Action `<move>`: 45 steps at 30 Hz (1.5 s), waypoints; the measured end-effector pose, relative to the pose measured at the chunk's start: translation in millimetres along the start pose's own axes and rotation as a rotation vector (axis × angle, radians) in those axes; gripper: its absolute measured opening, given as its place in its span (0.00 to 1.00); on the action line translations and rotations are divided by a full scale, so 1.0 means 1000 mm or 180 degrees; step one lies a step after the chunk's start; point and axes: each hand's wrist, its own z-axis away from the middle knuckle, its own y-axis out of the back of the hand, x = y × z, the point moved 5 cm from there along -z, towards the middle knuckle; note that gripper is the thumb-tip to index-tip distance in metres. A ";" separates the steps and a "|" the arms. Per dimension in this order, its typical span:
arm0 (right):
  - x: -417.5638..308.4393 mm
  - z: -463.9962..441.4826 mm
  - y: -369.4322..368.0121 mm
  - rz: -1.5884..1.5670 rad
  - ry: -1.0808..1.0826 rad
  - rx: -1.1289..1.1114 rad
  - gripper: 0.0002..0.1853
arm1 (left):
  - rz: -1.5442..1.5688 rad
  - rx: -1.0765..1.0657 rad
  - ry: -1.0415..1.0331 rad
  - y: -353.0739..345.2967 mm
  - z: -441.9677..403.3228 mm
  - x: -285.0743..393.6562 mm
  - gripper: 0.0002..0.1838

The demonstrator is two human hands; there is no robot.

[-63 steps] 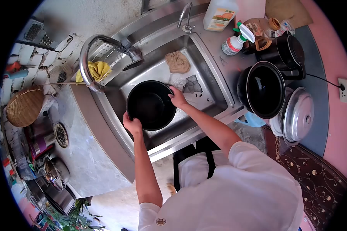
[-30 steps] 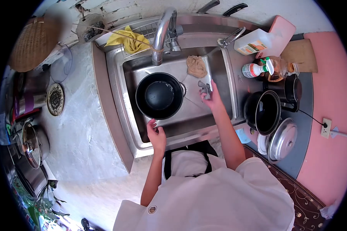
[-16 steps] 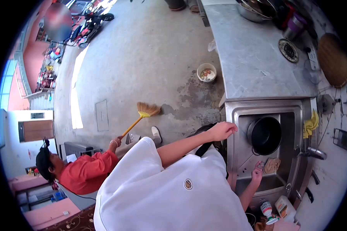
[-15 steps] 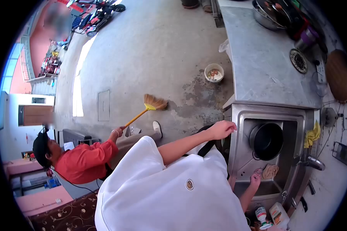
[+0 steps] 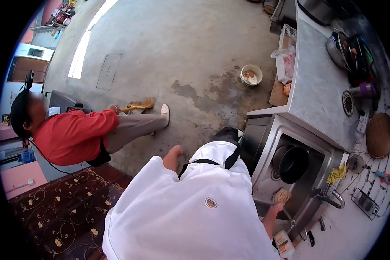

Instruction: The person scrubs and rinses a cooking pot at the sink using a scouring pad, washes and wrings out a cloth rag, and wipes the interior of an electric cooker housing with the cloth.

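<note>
The right hand (image 5: 279, 207) touches the cloth (image 5: 282, 194) in the sink (image 5: 263, 189), near the pot (image 5: 294, 164). The left hand (image 5: 175, 151) is well apart. I cannot tell either's grip

A steel sink (image 5: 262, 189) beside a grey bench (image 5: 314, 95) held a black pot (image 5: 292, 164) and, near it, a tan cloth (image 5: 282, 195). A round patterned disc (image 5: 347, 103) lay on the bench, while a white bucket (image 5: 243, 78) stood on the concrete floor (image 5: 182, 47) near dark patches (image 5: 223, 97).

The sink (image 5: 265, 189) is smooth, shiny metal, the pot (image 5: 293, 164) toward its edge by the counter (image 5: 320, 93) looks smooth (faintly glossy inside), and the cloth (image 5: 282, 195) toward its opposite edge looks rough.
</note>
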 end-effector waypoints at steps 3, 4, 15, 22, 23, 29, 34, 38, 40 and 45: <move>0.031 -0.032 0.011 0.0314 0.0136 0.0233 0.21 | -0.0334 -0.0303 -0.0365 -0.020 -0.010 0.001 0.14; 0.021 -0.016 0.018 0.0289 0.0140 0.0265 0.21 | 0.0084 -0.0244 -0.0218 -0.018 -0.013 0.010 0.14; 0.003 0.031 0.016 0.0345 0.0140 -0.0030 0.25 | 0.0783 0.0468 -0.1090 0.045 -0.039 0.128 0.16; -0.014 0.057 0.019 -0.0082 -0.0247 -0.0187 0.20 | 0.0589 0.0458 -0.1198 0.028 -0.047 0.144 0.17; -0.007 0.048 0.018 -0.0198 -0.0375 -0.0356 0.19 | 0.0493 0.0391 -0.1279 0.029 -0.037 0.144 0.17; 0.023 0.060 0.004 -0.1794 -0.1586 -0.1263 0.11 | 0.0455 0.0341 -0.1218 0.022 -0.042 0.123 0.17; 0.026 0.063 0.018 -0.2379 -0.1946 -0.0726 0.10 | 0.0533 0.0265 -0.1072 0.017 -0.055 0.103 0.16; 0.002 0.083 0.018 -0.0752 -0.1144 -0.1212 0.18 | 0.0591 0.0395 -0.0980 0.025 -0.047 0.102 0.16; -0.005 0.093 0.019 -0.0622 -0.1060 -0.1221 0.21 | 0.0664 0.0317 -0.0975 0.023 -0.044 0.104 0.16; -0.024 0.102 0.020 0.0062 -0.0946 -0.1663 0.23 | 0.0519 0.0265 -0.1074 0.015 -0.051 0.117 0.17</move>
